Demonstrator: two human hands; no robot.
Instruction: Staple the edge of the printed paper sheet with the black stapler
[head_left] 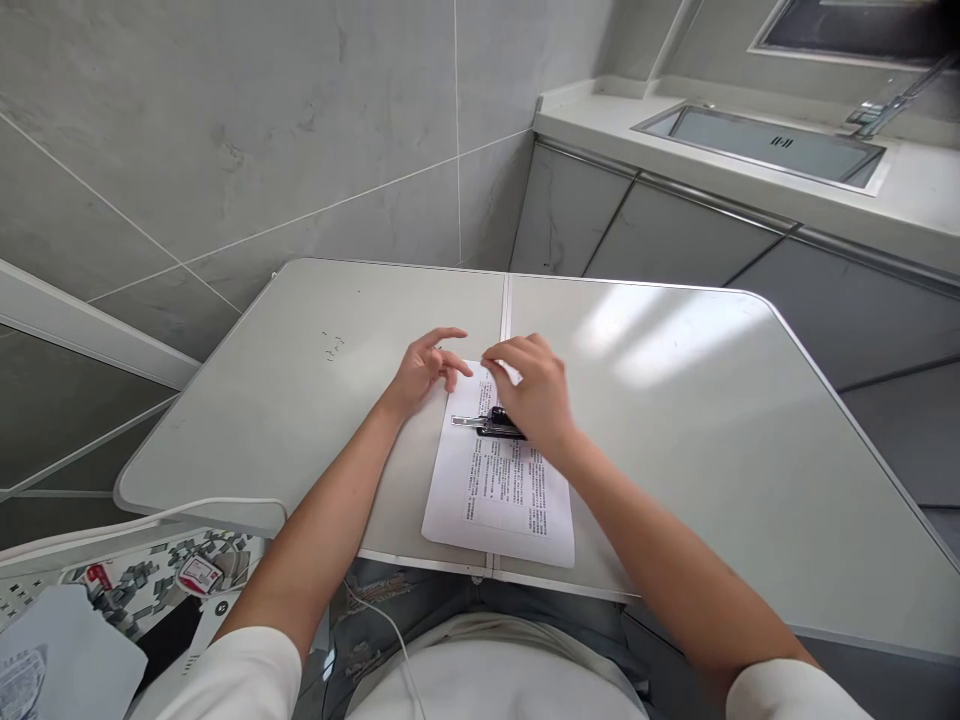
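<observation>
Item: printed sheet (499,490), lying flat at lower centre of the frame, across the middle seam of the folding table (697,420), its near edge at the table's near edge.
Fitting: black binder clip (489,422) with silver levers, resting on the sheet's upper part, half hidden under the right hand.
Left hand (424,372): open, fingers spread, tips just beside the sheet's far left corner. We see nothing held and cannot tell whether it touches the paper.
Right hand (536,398): fingers curled over the sheet's far edge, the heel of the hand above the clip. We cannot tell whether it pinches paper or clip.
Step in hand: by our judgement, both hands are working at the sheet's far edge, close to the clip.
Next move calls for: in our view, a steadying hand on the paper, since a single loose sheet slides easily on the smooth top.
Container: sink (750,150), upper right of the frame, set in the counter. We make out only small slots in its far wall, with a tap (896,98) beside it.
Sundry: white cable (202,508), lower left.
</observation>
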